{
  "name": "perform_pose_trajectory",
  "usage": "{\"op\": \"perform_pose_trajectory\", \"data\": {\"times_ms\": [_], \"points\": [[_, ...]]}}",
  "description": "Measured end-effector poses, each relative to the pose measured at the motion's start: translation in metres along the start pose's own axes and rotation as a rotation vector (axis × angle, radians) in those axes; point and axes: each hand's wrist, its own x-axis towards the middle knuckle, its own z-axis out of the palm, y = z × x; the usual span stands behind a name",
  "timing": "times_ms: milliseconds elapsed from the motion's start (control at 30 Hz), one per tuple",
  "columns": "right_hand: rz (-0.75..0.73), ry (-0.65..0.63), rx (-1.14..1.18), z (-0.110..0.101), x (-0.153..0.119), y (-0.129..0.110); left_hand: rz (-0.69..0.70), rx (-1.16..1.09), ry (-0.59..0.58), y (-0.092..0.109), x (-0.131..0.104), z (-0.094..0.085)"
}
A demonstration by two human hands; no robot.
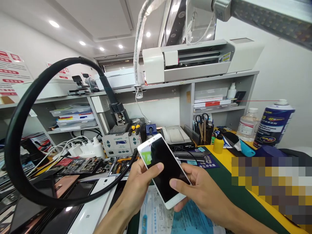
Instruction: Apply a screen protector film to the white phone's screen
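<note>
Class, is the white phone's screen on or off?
Probably off: the phone's screen is mostly black, and the green-and-white patch at its upper left looks like a reflection.

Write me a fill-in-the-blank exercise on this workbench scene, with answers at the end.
1. The left grip and right grip both hold one white-framed ____.
2. The thin straw reaching left from the spray can is coloured ____.
3. The small squat bottle beside the dark holder is coloured ____.
4. The thick black tube loops along the picture's ____ side.

Missing words: phone; red; yellow; left.
</note>
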Motion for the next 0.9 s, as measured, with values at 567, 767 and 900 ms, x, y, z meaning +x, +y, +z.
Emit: {"op": "perform_pose_trajectory", "data": {"times_ms": [567,767,900], "points": [[0.064,-0.087,-0.081,0.0010,-0.0013,0.0042,0.058,-0.183,0.201,0.0044,0.0048,-0.0049],[0.061,-0.093,-0.079,-0.0008,-0.0010,0.0060,0.080,-0.193,0.200,0.0032,0.0060,-0.0059],[0.064,-0.091,-0.078,-0.0003,-0.0011,0.0055,0.078,-0.203,0.209,0.0024,0.0071,-0.0066]]}}
